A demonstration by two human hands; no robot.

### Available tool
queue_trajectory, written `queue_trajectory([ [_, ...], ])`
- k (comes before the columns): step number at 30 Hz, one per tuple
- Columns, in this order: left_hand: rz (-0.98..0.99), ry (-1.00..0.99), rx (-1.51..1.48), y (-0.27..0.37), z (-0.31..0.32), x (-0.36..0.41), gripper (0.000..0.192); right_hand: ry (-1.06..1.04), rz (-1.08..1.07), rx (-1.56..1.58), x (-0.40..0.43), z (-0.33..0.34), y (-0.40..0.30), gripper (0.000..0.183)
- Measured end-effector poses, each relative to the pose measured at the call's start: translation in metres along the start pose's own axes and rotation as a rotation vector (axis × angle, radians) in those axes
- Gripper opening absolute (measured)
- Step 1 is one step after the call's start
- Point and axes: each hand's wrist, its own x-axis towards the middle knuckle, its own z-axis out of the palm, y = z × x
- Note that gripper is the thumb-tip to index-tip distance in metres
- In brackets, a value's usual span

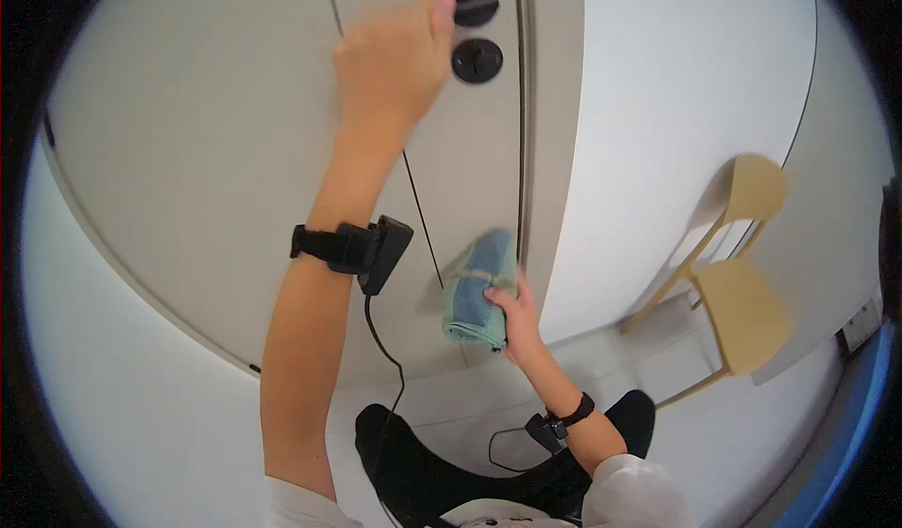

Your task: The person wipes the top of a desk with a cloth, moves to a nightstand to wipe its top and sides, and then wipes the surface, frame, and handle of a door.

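My left hand (394, 63) is raised against a light grey door (211, 176), its fingers curled at a round black door fitting (475, 4) near the top; what the fingers grip is hidden behind the hand. Just below that fitting sits a second round black one with a small knob (477, 61). Lower down, my right hand (518, 313) holds a folded blue and green cloth (479, 295), thumb on top, close to the door's surface. Both wrists carry black straps with a cabled device (380, 254).
A light yellow chair (740, 309) stands on the tiled floor (599, 359) at the right, beside a white wall (634, 140). The door frame (553, 105) runs down just right of the fittings. Thin cables hang from both wrist devices near my legs.
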Motion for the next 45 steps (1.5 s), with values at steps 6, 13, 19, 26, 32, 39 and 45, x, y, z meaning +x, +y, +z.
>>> queue_trajectory([
  [6,0.071,0.048,-0.146,-0.02,0.007,-0.022,0.024,0.193,-1.288,-0.61,0.055,0.1,-0.141,0.068],
  [13,0.06,0.106,-0.114,-0.02,0.005,-0.018,0.013,0.092,-1.787,-0.884,0.113,0.225,-0.304,0.073],
  [19,0.088,-0.026,-0.197,-0.013,0.006,-0.02,0.025,0.137,-1.818,-1.482,0.186,0.253,-0.321,0.074],
  [26,-0.27,0.181,-0.138,-0.058,-0.005,-0.128,0.056,-0.081,-1.727,-1.42,0.191,0.243,-0.294,0.078],
  [32,-0.767,-0.018,0.076,-0.036,0.005,-0.309,0.072,-0.14,-1.687,-1.42,0.191,0.243,-0.293,0.078],
  [39,-0.799,-0.284,0.202,-0.04,-0.003,-0.465,0.077,0.032,-1.648,-1.495,0.187,0.261,-0.261,0.082],
  [45,-0.653,-0.496,0.206,-0.038,-0.018,-0.524,0.078,0.177,-1.626,-1.571,0.12,0.305,-0.187,0.077],
])
